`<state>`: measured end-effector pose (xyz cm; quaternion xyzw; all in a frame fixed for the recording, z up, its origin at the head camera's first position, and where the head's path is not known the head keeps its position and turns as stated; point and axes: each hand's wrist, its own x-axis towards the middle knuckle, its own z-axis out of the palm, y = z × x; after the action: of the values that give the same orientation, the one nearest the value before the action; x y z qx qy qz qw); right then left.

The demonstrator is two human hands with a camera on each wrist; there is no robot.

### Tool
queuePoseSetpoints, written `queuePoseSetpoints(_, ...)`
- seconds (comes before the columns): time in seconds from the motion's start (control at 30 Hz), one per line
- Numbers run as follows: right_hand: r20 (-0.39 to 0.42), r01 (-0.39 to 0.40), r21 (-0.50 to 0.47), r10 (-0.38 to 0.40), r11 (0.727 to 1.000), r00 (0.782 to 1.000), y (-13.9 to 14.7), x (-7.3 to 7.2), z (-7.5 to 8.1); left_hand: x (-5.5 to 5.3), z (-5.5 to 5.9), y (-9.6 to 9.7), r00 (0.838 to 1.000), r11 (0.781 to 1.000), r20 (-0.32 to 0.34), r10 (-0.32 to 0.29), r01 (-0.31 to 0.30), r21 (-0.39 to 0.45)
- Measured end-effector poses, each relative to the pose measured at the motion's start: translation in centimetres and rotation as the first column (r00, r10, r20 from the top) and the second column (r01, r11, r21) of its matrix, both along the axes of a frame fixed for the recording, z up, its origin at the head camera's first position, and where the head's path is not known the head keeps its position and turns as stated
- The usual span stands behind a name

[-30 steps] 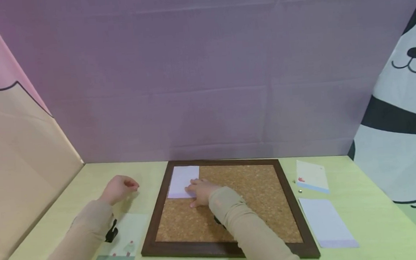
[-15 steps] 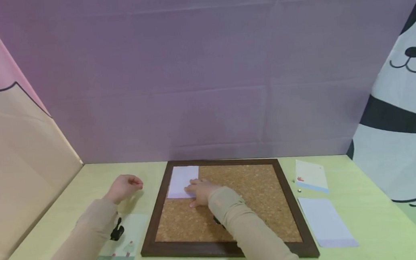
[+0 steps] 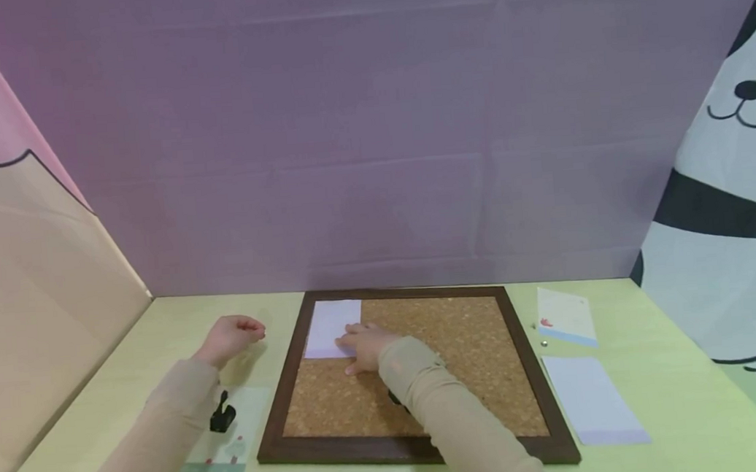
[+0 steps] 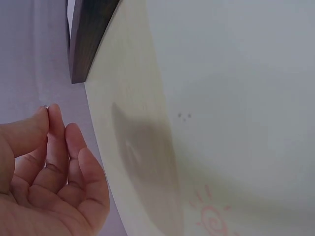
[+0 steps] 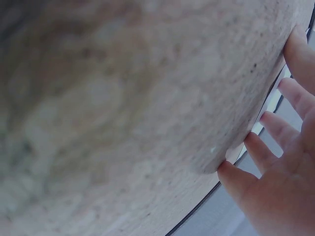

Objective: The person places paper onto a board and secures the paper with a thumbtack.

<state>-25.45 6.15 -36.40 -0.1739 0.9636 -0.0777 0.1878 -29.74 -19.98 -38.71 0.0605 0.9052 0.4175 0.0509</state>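
A white sheet of paper [image 3: 332,329] lies in the far left corner of the framed cork board [image 3: 337,400]. My right hand [image 3: 369,345] rests with spread fingers on the paper's right edge and the cork beside it; in the right wrist view the fingertips [image 5: 224,167] touch the surface. Left of the board, my left hand [image 3: 232,337] is raised over the table. Its thumb and index finger pinch a tiny shiny thumbtack [image 4: 46,106], mostly hidden by the fingertips. The other fingers are loosely curled.
Under the left forearm lies a printed card [image 3: 225,451]. On the right are a cream card with a blue edge [image 3: 566,316], a white sheet [image 3: 593,396] and small metal tacks [image 3: 544,343]. A purple backdrop [image 3: 379,155] stands behind the table.
My left hand has moved a little to the right, toward the board, still pinching the thumbtack. The right hand has stayed in place on the paper.
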Motion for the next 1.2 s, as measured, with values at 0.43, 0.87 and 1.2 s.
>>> queuePoseSetpoints(0.43,-0.014,-0.02,0.007,0.02,1.0,1.0,-0.1,-1.0,-1.1,-0.2,0.3,0.8,1.0,1.0,0.025,-0.012,0.011,0.026)
queuePoseSetpoints(0.87,-0.022,-0.027,0.02,0.028,0.999,0.999,-0.1,-0.3,-0.4,-1.0,1.8,3.1,1.0,0.999,0.008,-0.022,0.022,0.035)
queuePoseSetpoints(1.2,-0.017,-0.018,0.02,0.019,1.0,1.0,0.0,-0.4,-0.5,-2.0,2.8,5.2,0.999,0.998,-0.024,-0.023,0.025,0.063)
